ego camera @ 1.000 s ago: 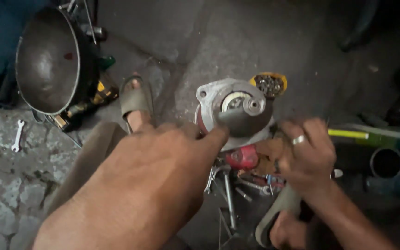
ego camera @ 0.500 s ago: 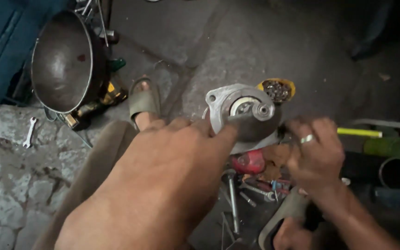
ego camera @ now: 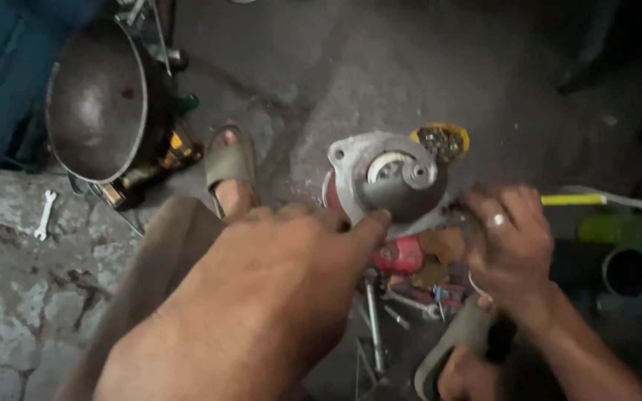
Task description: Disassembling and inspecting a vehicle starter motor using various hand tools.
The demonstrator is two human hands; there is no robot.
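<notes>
A grey metal motor housing (ego camera: 391,178) with a round nose and a flat flange stands upright at the middle of the view. My left hand (ego camera: 291,275) reaches over from the lower left, its fingertips touching the housing's lower left side. My right hand (ego camera: 510,241), with a ring on one finger, is closed against the housing's right side; what it grips there is hidden. A red part (ego camera: 399,256) shows just below the housing, between my hands.
A large dark metal bowl (ego camera: 94,104) leans at the upper left beside a yellow and black tool (ego camera: 161,160). A small wrench (ego camera: 44,214) lies on the stone floor. My sandalled foot (ego camera: 230,171), loose tools (ego camera: 373,327), a yellow-handled tool (ego camera: 574,199) and a pipe end (ego camera: 629,271) surround the housing.
The view has shifted, so the housing and bowl sit lower and further right in the frame. Both hands have stayed on the housing.
</notes>
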